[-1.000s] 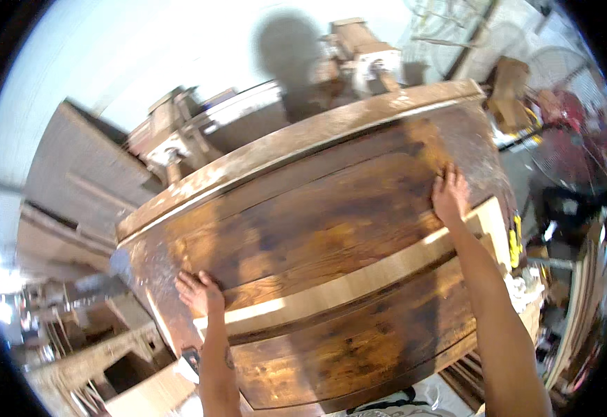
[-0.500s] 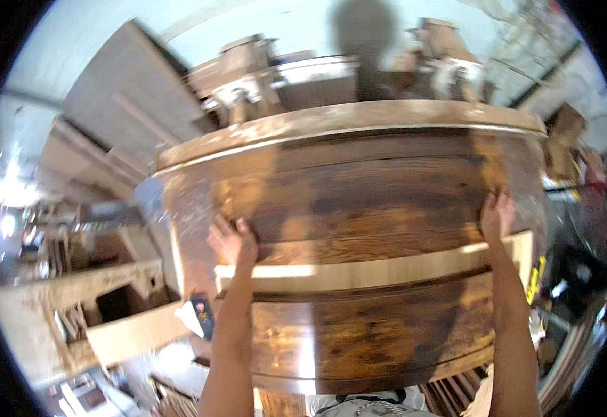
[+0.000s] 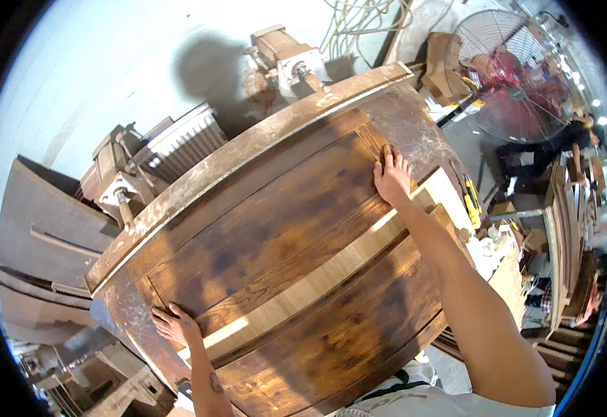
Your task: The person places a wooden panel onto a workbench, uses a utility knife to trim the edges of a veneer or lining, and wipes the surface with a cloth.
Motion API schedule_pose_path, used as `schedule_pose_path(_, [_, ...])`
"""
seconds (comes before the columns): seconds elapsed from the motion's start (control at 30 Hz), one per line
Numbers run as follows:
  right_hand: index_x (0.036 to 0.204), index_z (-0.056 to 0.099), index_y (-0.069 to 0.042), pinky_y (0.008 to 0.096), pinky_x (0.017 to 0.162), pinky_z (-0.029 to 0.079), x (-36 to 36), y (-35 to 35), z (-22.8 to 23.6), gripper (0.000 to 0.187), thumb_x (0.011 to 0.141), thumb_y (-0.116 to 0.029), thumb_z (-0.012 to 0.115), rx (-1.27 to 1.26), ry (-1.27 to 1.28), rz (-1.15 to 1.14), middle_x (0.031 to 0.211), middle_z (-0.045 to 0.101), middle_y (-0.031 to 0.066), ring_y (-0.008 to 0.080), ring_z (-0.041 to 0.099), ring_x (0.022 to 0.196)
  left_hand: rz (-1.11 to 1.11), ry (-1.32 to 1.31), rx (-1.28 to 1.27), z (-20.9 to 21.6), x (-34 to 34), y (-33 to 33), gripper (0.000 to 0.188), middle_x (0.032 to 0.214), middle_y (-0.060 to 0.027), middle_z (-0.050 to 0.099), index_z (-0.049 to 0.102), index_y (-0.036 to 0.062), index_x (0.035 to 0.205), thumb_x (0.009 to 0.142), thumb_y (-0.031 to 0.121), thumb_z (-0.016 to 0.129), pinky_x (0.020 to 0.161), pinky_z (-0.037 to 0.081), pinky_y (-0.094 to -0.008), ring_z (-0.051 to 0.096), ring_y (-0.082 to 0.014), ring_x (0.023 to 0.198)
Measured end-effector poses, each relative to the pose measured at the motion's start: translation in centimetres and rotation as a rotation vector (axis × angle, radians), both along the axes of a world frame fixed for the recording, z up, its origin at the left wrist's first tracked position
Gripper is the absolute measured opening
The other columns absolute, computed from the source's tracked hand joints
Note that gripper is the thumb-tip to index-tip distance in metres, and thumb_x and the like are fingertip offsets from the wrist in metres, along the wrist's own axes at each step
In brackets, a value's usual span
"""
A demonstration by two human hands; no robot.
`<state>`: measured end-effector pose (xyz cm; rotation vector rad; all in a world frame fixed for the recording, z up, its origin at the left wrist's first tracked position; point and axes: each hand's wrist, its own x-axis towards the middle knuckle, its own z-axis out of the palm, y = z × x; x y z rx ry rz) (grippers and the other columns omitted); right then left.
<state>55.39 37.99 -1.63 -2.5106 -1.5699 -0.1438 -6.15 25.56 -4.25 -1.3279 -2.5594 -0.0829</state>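
A brown-stained wood panel [image 3: 269, 215] with a dark, cloudy finish lies flat on the worn workbench [image 3: 429, 132], close along a long rail [image 3: 248, 163] at the far side. My left hand [image 3: 173, 324] rests on the panel's left end, fingers spread. At its right end my right hand [image 3: 392, 177] lies with its fingers stretched out and apart. A pale bare strip of wood [image 3: 296, 288] runs along the panel's near side. Nearer my body is a second stained panel [image 3: 338, 340]. Neither hand is wrapped around anything.
Two clamp cylinders [image 3: 293, 59] stand behind the rail, one at each side. A yellow cutter knife [image 3: 472, 201] lies by the bench's right edge. Beyond are a large caged fan [image 3: 515, 83], another person [image 3: 554, 146] and stacked boards [image 3: 561, 236]. Large panels [image 3: 50, 222] lean at left.
My view has turned and tilted, bringing the fan and the other person into sight at right. Both hands remain at the far panel's ends.
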Motion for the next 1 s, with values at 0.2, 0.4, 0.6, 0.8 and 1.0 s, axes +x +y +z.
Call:
schedule_pose_path(0.2, [0.138, 0.033, -0.007, 0.0501, 0.101, 0.029, 0.2, -0.1, 0.1, 0.056, 0.091, -0.037, 0.04, -0.012, -0.035, -0.012, 0.133, 0.039, 0.0214, 0.039, 0.038, 0.119, 0.027, -0.008, -0.002, -0.7, -0.1, 0.3, 0.063, 0.142, -0.0198, 0.03, 0.03, 0.0051, 0.14, 0.096, 0.05, 0.029, 0.108, 0.023, -0.0478, 0.032, -0.0343, 0.129])
schedule_pose_path(0.4, [0.139, 0.033, -0.008, 0.0501, 0.104, 0.026, -0.4, 0.6, -0.1, 0.055, 0.092, -0.037, 0.039, 0.015, 0.014, 0.009, 0.137, 0.036, 0.0217, 0.0397, 0.036, 0.123, 0.038, 0.053, -0.005, 0.0, -0.2, 0.2, 0.063, 0.139, -0.0198, 0.035, 0.032, 0.0043, 0.139, 0.096, 0.049, 0.031, 0.107, 0.025, -0.0477, 0.035, -0.0342, 0.127])
schedule_pose_path(0.6, [0.139, 0.032, -0.008, 0.0513, 0.104, 0.026, -0.4, 0.3, 0.5, 0.055, 0.093, -0.037, 0.038, -0.079, 0.007, -0.024, 0.137, 0.036, 0.0221, 0.0393, 0.035, 0.124, 0.041, -0.039, 0.001, 0.3, 0.0, 0.0, 0.065, 0.142, -0.0217, 0.03, 0.029, 0.0056, 0.141, 0.096, 0.052, 0.028, 0.11, 0.021, -0.0473, 0.031, -0.035, 0.13])
schedule_pose_path(0.8, [0.138, 0.033, -0.009, 0.0521, 0.102, 0.027, 0.1, 0.1, 0.3, 0.055, 0.091, -0.037, 0.04, -0.002, -0.011, -0.002, 0.136, 0.036, 0.0223, 0.039, 0.037, 0.122, 0.0, 0.016, 0.021, 0.1, 0.5, 0.1, 0.063, 0.14, -0.0225, 0.033, 0.032, 0.0024, 0.139, 0.096, 0.048, 0.03, 0.106, 0.026, -0.0491, 0.035, -0.0365, 0.126])
schedule_pose_path(1.0, [0.139, 0.032, -0.008, 0.0522, 0.102, 0.027, -0.3, 0.3, -0.1, 0.056, 0.092, -0.037, 0.04, -0.025, 0.014, 0.008, 0.133, 0.038, 0.0246, 0.04, 0.037, 0.121, -0.018, 0.038, 0.039, -0.4, -0.5, -0.3, 0.062, 0.14, -0.022, 0.033, 0.031, 0.0034, 0.139, 0.096, 0.048, 0.031, 0.104, 0.028, -0.0493, 0.036, -0.0368, 0.126])
